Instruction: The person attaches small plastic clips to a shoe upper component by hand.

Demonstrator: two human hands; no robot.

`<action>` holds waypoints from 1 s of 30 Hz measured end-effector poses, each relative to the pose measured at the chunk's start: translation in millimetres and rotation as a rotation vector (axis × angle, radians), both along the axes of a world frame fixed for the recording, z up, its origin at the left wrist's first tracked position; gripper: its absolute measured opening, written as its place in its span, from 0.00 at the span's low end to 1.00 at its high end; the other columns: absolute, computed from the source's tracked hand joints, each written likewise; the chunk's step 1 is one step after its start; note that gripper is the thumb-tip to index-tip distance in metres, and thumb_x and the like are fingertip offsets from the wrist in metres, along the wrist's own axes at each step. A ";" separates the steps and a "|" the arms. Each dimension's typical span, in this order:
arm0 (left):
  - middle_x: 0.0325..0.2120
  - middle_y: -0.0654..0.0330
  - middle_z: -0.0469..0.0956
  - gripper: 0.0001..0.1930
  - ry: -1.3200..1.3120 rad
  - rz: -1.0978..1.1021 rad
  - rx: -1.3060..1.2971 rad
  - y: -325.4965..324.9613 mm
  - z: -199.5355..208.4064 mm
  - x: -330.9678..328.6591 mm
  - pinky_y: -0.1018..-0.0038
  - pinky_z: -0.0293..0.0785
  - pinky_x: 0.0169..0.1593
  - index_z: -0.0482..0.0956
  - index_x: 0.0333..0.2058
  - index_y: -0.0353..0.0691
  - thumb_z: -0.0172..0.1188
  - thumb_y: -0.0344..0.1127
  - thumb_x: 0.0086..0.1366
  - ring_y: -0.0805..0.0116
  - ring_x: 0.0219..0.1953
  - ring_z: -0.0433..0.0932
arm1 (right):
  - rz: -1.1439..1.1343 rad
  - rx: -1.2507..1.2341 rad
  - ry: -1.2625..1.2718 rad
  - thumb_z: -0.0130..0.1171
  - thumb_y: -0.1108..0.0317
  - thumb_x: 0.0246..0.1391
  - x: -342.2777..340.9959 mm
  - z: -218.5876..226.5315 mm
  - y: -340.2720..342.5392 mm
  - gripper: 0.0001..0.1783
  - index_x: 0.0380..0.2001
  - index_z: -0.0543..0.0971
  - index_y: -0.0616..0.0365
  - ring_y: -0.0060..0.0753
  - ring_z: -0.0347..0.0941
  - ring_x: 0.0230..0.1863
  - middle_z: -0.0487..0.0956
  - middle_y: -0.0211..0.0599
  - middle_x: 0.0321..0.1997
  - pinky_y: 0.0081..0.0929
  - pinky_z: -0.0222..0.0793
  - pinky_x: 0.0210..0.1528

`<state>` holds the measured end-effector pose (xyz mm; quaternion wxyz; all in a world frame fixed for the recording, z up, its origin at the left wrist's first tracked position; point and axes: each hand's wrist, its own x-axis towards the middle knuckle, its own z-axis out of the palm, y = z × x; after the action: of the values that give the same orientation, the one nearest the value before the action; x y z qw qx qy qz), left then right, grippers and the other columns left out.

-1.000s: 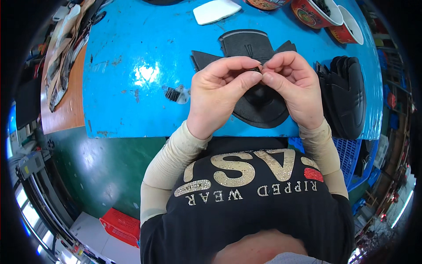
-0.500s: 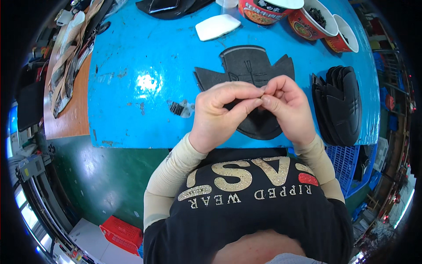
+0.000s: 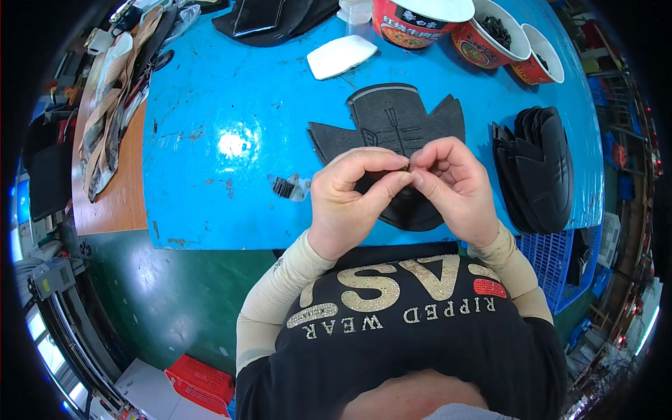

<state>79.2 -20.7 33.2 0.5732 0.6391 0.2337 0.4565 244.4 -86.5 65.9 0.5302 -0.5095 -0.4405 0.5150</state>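
Observation:
My left hand (image 3: 355, 199) and my right hand (image 3: 456, 187) meet fingertip to fingertip above the blue table. Both pinch thumb against forefinger on something tiny and dark, too small to name. Beneath them lies a black shaped piece (image 3: 397, 119) with pointed side wings and raised line patterns; my hands hide its middle. Just left of my left hand is a small clear plastic scrap with a row of short black strips (image 3: 285, 187). To the right of my right hand stands a stack of black moulded pieces (image 3: 537, 171).
Paper tubs, one large (image 3: 413, 28) and two smaller holding dark bits (image 3: 495, 31), line the far right. A white pad (image 3: 341, 57) lies before them, near black pieces with a phone-like slab (image 3: 257, 15). Blue crate (image 3: 546, 259) and red basket (image 3: 201, 378) sit below table level.
The view has shifted slightly, so the table sits a little lower in the picture. My hands stay together, still pinching, with the fingertips slightly rearranged.

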 end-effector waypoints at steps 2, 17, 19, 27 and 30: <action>0.39 0.54 0.79 0.12 0.027 -0.030 -0.152 -3.7 1.4 -0.7 0.77 0.76 0.45 0.78 0.39 0.31 0.64 0.16 0.55 0.70 0.42 0.78 | 0.024 -0.014 0.031 0.56 0.77 0.59 0.5 -4.4 -3.0 0.08 0.41 0.70 0.62 0.13 0.70 0.38 0.74 0.28 0.37 0.13 0.68 0.41; 0.37 0.55 0.80 0.12 0.038 0.040 0.072 -3.1 -8.7 -5.7 0.77 0.76 0.43 0.78 0.37 0.32 0.66 0.16 0.53 0.69 0.40 0.79 | -0.048 0.123 -0.289 0.59 0.78 0.57 -7.6 -10.7 -5.1 0.10 0.40 0.70 0.61 0.17 0.73 0.37 0.76 0.29 0.35 0.17 0.71 0.41; 0.37 0.55 0.79 0.11 0.039 0.031 0.120 -2.0 -5.6 -5.4 0.77 0.76 0.42 0.78 0.36 0.32 0.66 0.17 0.53 0.69 0.39 0.79 | -0.037 -0.139 0.214 0.59 0.75 0.57 -7.7 -4.7 -4.3 0.09 0.38 0.70 0.59 0.18 0.73 0.36 0.76 0.28 0.33 0.17 0.71 0.40; 0.34 0.54 0.80 0.12 0.051 -0.133 0.221 4.0 -0.7 -10.7 0.76 0.75 0.38 0.78 0.36 0.33 0.67 0.18 0.51 0.67 0.36 0.79 | 0.188 -0.430 0.736 0.60 0.74 0.57 8.4 -9.0 -5.6 0.10 0.36 0.68 0.55 0.17 0.72 0.36 0.76 0.28 0.35 0.16 0.70 0.40; 0.32 0.58 0.81 0.11 0.112 -0.116 0.180 2.1 5.9 -9.7 0.75 0.75 0.36 0.79 0.33 0.37 0.68 0.21 0.50 0.66 0.32 0.80 | 0.138 -0.341 0.636 0.60 0.75 0.56 2.7 -17.2 -9.7 0.11 0.36 0.67 0.55 0.17 0.72 0.37 0.76 0.28 0.35 0.16 0.69 0.40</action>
<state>69.5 -18.6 39.1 0.5253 0.7248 0.1859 0.4053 247.1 -96.2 48.7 0.5122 -0.3740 -0.1948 0.7482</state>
